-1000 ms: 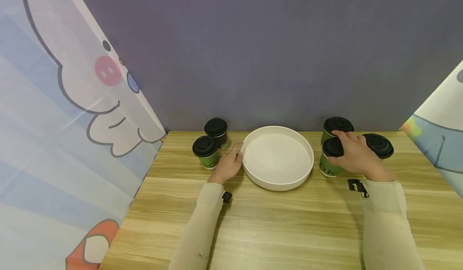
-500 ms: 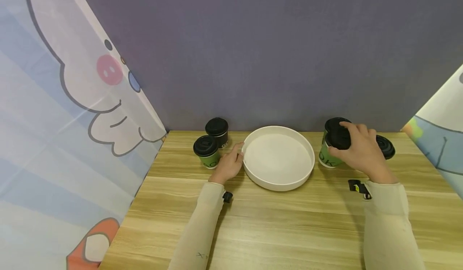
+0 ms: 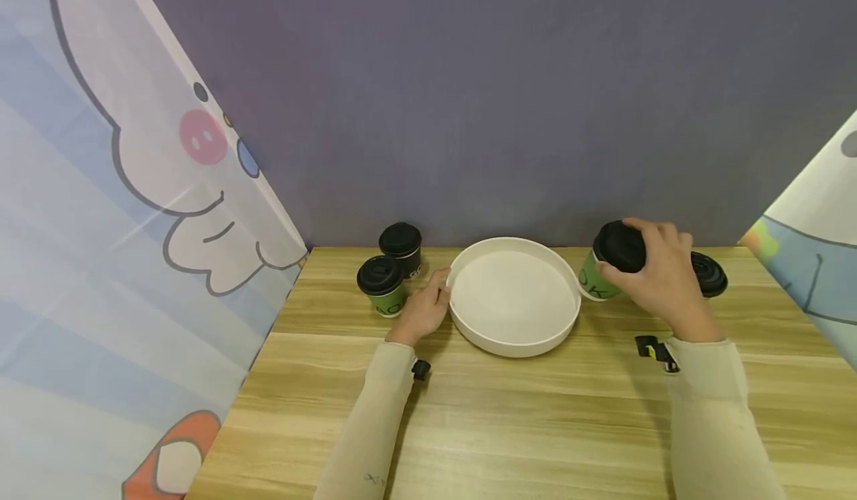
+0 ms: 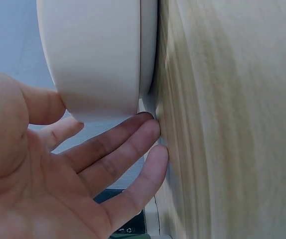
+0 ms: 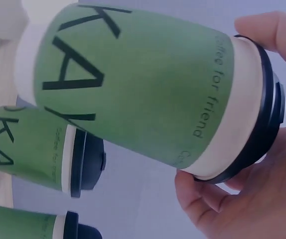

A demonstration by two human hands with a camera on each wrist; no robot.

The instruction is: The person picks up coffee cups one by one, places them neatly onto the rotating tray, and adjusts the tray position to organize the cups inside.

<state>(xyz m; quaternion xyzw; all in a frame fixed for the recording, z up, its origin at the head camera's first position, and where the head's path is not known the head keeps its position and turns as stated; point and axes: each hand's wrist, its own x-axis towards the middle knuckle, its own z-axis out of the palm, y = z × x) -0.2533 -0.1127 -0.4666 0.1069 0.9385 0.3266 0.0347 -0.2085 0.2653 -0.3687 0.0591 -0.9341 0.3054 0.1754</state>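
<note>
Table (image 3: 522,425) beneath both hands. White tray (image 3: 512,292) just right of your left hand (image 3: 423,310), loosely spread fingers touching its side. Your right hand (image 3: 659,277) grips tilted green cup (image 3: 594,280) near its top. Lidded cup (image 3: 710,274) right of right hand; black cup (image 3: 402,248), small cup (image 3: 384,295) left of left hand.

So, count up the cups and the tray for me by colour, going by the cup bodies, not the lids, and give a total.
Green: 4, the cup in hand gripped by the right hand, two cups beyond it, and the left green cup
Black: 1, the black cup
White: 1, the round tray
Total: 6
</note>
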